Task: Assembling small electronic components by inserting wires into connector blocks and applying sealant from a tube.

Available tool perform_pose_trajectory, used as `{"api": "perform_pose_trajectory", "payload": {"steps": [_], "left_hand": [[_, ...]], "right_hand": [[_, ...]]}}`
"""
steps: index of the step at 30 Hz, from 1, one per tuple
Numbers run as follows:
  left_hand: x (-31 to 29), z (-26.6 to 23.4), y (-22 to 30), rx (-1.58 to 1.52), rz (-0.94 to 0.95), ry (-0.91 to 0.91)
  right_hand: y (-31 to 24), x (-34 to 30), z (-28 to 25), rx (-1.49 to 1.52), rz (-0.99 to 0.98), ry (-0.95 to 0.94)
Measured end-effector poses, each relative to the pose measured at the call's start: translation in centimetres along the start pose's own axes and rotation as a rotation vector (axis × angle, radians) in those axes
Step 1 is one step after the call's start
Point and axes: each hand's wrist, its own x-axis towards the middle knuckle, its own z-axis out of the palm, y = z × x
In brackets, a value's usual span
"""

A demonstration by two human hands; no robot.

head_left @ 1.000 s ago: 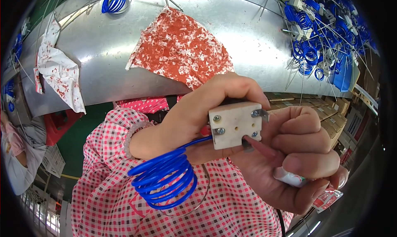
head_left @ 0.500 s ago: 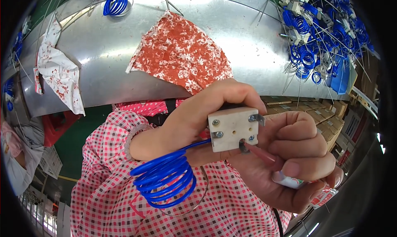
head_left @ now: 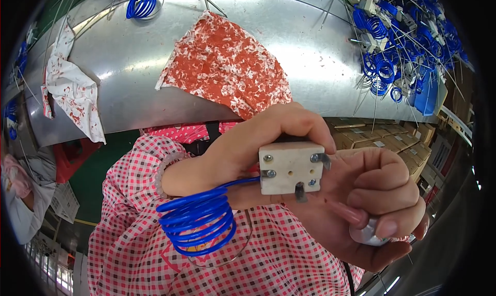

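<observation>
In the head view, the left hand point(head_left: 248, 146) gripped a white ceramic block point(head_left: 290, 167) with small screws, fingers closed over its top edge, held close before the camera. A blue coiled wire point(head_left: 199, 221) hung from the block's left side. The right hand point(head_left: 372, 203) was curled shut around a tool point(head_left: 368, 233), perhaps a screwdriver, its tip touching the block's underside. Behind lay a red-spotted cloth point(head_left: 225, 63) on the metal table point(head_left: 310, 48).

1 head-worn fisheye view, looking down, very close over both hands, metal table point(head_left: 310, 63) beyond, edges bent
</observation>
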Motion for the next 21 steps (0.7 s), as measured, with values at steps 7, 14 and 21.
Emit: {"api": "perform_pose_trajectory", "payload": {"steps": [7, 14, 21], "left_hand": [[0.0, 0.1, 0.3, -0.095, -0.071, -0.018], [-0.4, 0.5, 0.1, -0.102, -0.077, 0.051], [-0.6, 1.1, 1.0, -0.231, -0.193, 0.123]], "right_hand": [[-0.1, 0.2, -0.2, 0.079, -0.048, 0.051], [-0.6, 0.6, -1.2, 0.078, 0.040, -0.090], [0.6, -0.8, 0.1, -0.001, -0.164, 0.178]]}}
